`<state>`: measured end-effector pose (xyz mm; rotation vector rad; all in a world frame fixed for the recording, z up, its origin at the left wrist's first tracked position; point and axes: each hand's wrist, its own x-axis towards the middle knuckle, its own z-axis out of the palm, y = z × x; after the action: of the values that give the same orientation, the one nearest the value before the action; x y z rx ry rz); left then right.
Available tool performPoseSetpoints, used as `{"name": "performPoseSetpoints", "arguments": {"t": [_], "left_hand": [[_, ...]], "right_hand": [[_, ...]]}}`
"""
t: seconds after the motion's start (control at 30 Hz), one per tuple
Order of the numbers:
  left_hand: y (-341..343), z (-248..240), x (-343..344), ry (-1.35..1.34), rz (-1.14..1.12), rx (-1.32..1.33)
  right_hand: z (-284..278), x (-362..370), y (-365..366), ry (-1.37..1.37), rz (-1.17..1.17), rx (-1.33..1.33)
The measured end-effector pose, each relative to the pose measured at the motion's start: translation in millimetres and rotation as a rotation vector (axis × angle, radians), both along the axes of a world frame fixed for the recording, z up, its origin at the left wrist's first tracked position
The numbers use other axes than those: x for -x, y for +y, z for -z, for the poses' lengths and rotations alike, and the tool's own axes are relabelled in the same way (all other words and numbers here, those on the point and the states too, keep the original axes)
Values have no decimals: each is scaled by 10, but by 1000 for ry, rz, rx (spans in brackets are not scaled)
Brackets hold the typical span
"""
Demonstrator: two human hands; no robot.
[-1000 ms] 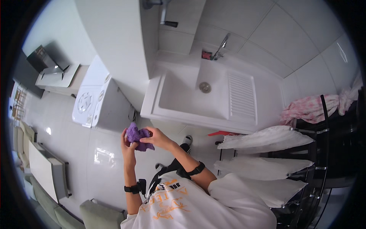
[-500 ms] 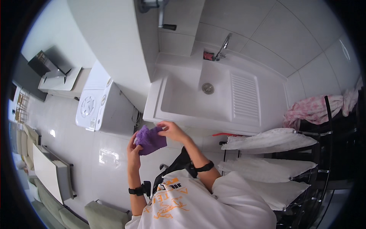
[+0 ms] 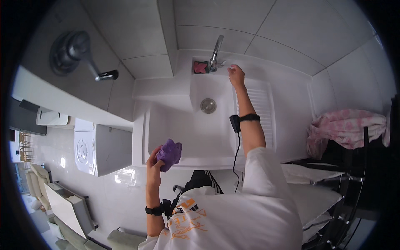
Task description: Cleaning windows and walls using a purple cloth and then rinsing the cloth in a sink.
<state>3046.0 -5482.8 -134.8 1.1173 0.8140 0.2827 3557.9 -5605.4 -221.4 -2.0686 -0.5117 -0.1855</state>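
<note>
My left hand [image 3: 153,161] grips a bunched purple cloth [image 3: 170,155] over the front rim of the white sink [image 3: 200,163]. The thumb lies along the cloth's near side, and the other fingers are partly hidden behind it. My right hand [image 3: 236,76] is stretched to the back of the sink, just right of the chrome faucet [image 3: 216,54] and its small lever [image 3: 222,63]. Its fingers are loosely bent with a small gap between them and hold nothing; a little space shows between them and the lever. The basin's drain [image 3: 208,106] lies below the faucet.
A pink cloth [image 3: 201,67] sits in a recess beside the faucet. The ribbed washboard [image 3: 259,112] is under my right forearm. A wall-mounted crank handle [image 3: 98,68] juts out at upper left. A washing machine [image 3: 100,146] stands left; a rack with a pink-white cloth [image 3: 348,127] is right.
My right hand has let go of the purple cloth and reached out toward the faucet. My left hand keeps the cloth, now more bunched. The view has shifted closer over the sink.
</note>
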Motion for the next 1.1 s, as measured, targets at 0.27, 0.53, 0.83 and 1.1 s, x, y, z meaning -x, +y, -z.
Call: {"name": "performPoseSetpoints", "arguments": {"t": [0.27, 0.53, 0.83, 1.1], "left_hand": [[-7, 61, -373, 54, -36, -23], [-50, 152, -710, 75, -39, 35], [-136, 127, -942, -5, -8, 128], [-210, -165, -1021, -241, 78, 181]], "right_hand": [[220, -415, 295, 403, -195, -251], [157, -449, 207, 421, -279, -201], [-193, 443, 56, 735, -190, -506], [-159, 1800, -25, 848, -932, -182]]}}
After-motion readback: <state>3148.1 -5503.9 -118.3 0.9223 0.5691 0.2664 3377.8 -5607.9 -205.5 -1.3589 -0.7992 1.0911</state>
